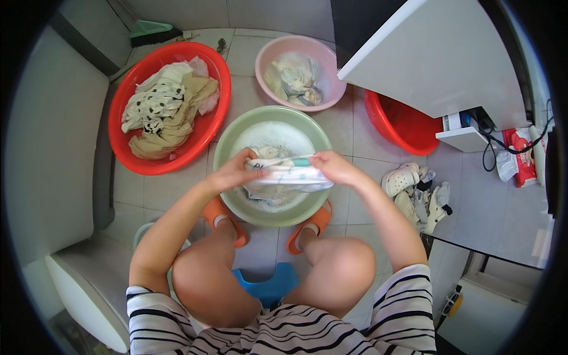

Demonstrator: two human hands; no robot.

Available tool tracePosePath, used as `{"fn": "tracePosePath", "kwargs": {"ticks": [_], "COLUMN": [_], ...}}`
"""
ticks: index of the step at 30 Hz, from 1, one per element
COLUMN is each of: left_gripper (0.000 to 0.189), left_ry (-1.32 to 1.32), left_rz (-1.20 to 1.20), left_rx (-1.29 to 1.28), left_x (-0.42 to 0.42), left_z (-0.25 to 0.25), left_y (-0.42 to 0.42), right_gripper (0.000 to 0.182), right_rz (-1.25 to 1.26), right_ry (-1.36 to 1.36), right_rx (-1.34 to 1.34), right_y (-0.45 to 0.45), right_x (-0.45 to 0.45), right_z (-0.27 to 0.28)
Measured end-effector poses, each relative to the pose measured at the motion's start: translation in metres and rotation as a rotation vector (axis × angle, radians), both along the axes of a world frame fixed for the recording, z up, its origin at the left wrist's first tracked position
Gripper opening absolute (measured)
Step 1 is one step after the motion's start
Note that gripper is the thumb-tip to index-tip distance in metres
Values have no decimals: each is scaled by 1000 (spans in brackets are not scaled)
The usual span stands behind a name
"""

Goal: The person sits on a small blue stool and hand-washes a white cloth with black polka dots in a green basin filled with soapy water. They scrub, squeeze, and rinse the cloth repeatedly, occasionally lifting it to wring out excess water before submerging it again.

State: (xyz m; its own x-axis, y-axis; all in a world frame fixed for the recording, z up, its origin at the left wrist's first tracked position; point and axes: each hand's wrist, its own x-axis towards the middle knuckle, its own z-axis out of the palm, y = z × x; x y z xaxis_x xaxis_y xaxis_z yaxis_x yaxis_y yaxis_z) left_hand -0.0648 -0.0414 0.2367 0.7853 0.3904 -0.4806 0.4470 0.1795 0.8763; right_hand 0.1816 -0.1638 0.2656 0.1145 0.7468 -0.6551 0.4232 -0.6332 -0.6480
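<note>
Between my two hands a white printed cloth garment [290, 172] with green patches is stretched over a pale green plastic basin [226, 133]. My left hand [237, 171] grips its left end, thumb on top. The right end is held by my right hand [335, 167]. Below the cloth, sudsy water [275, 133] fills the basin, and a whitish wet garment [266, 152] lies in the suds. Part of the basin's contents is hidden by the stretched cloth.
A red basin [120, 146] of clothes stands at left, a pink basin [262, 66] of soaking clothes behind. At right are another red basin [377, 115], white clogs [399, 179] with socks, and an open cabinet door [443, 57]. A blue stool [270, 286] is under me.
</note>
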Motion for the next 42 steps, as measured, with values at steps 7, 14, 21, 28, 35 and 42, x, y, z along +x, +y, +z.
{"fn": "tracePosePath", "kwargs": {"ticks": [7, 14, 21, 28, 35, 42], "left_gripper": [28, 38, 53, 63, 43, 21], "left_ry": [136, 109, 436, 528, 383, -138], "left_rz": [-187, -33, 55, -131, 66, 242], "left_rx": [633, 925, 573, 758, 341, -54], "left_x": [29, 72, 52, 48, 31, 84], "left_z": [-145, -236, -254, -277, -290, -162], "left_y": [37, 46, 11, -13, 19, 2], "right_gripper": [34, 30, 33, 16, 23, 31], "right_rz": [-91, -230, -334, 28, -443, -1049], "right_ry": [-330, -531, -433, -549, 93, 620], "right_rx": [94, 291, 3, -27, 249, 140], "right_y": [39, 67, 42, 30, 49, 66], "right_x": [-3, -14, -41, -40, -13, -23], "right_z": [-136, -245, -273, -271, -230, -206]}}
